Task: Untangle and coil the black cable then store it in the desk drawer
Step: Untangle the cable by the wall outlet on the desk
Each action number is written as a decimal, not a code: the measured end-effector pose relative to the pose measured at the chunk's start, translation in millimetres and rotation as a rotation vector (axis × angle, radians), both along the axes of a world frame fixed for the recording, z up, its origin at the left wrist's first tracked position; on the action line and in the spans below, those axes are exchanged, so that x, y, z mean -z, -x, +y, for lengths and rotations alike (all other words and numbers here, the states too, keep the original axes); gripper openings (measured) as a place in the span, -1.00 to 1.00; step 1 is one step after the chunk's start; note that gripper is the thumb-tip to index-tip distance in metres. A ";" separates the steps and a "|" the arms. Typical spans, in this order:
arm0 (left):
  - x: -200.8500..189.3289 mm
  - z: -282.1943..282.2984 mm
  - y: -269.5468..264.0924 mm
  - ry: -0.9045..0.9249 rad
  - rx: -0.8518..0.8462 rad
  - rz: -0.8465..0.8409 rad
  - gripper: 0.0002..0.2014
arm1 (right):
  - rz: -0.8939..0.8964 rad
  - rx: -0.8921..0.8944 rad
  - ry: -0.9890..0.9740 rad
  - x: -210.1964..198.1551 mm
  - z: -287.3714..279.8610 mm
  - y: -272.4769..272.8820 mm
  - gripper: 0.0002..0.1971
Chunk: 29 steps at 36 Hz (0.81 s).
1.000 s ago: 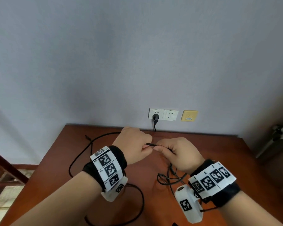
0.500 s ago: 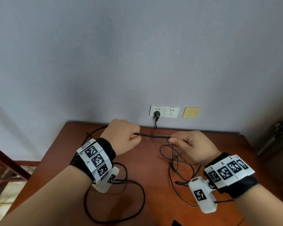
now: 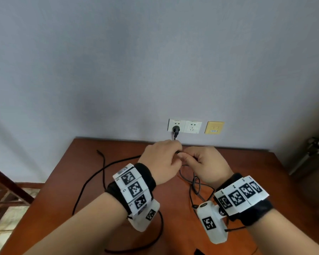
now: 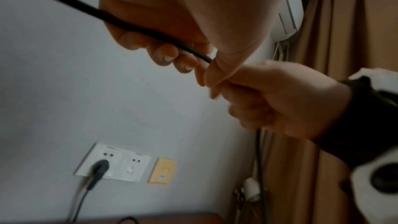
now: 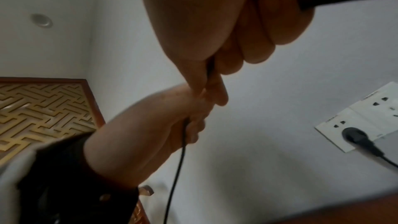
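Note:
A long black cable [image 3: 92, 179] loops over the brown desk [image 3: 265, 181]. Both hands are raised close together above the far middle of the desk. My left hand [image 3: 162, 161] grips the cable [image 4: 120, 19], its fingers curled round it. My right hand [image 3: 203, 162] pinches the same cable [image 5: 210, 69] right beside the left hand's fingers. A tangled bunch of thinner loops [image 3: 197, 183] hangs and lies under the right hand. The drawer is not in view.
A white double wall socket [image 3: 184, 126] holds a black plug [image 3: 176, 130] just behind the hands; a yellow plate [image 3: 214, 127] sits to its right. A wooden frame [image 3: 6, 183] stands off the desk's left edge. Curtains [image 4: 349, 40] hang at the right.
Half a second ago the hands were apart with a stretch of cable taut between them; now they have come together again near the desk's far edge.

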<state>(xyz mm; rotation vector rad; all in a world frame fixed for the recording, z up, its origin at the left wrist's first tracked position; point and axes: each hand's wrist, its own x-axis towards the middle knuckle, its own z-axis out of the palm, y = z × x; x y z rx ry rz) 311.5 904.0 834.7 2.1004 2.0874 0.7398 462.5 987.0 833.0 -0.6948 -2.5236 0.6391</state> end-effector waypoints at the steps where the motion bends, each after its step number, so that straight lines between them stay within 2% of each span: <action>1: 1.4 1.0 -6.0 0.006 0.007 0.007 -0.94 | 0.002 -0.019 -0.021 1.5 -1.2 2.2 -0.69; 4: 3.3 1.8 -9.0 -0.010 0.018 -0.021 -0.90 | 0.006 -0.027 -0.017 1.4 -0.7 1.4 -0.69; 7: 0.2 0.4 -2.5 -0.055 0.082 0.026 -0.88 | -0.001 -0.048 0.017 0.4 2.5 -4.0 -0.66; 10: -1.9 -0.4 4.8 -0.092 0.070 0.060 -0.75 | -0.032 -0.077 0.039 -0.3 4.9 -7.1 -0.58; 13: -1.9 -2.7 17.6 -0.097 0.052 0.057 -0.62 | -0.024 -0.070 0.081 -2.2 7.6 -12.1 -0.65; 18: -0.2 -7.2 30.1 -0.072 0.040 0.079 -0.47 | -0.055 -0.066 0.079 -3.9 9.2 -16.1 -0.66; 29: -10.7 -9.1 46.0 -0.028 -0.027 0.156 -0.47 | -0.076 -0.003 0.111 -3.7 21.7 -22.2 -0.64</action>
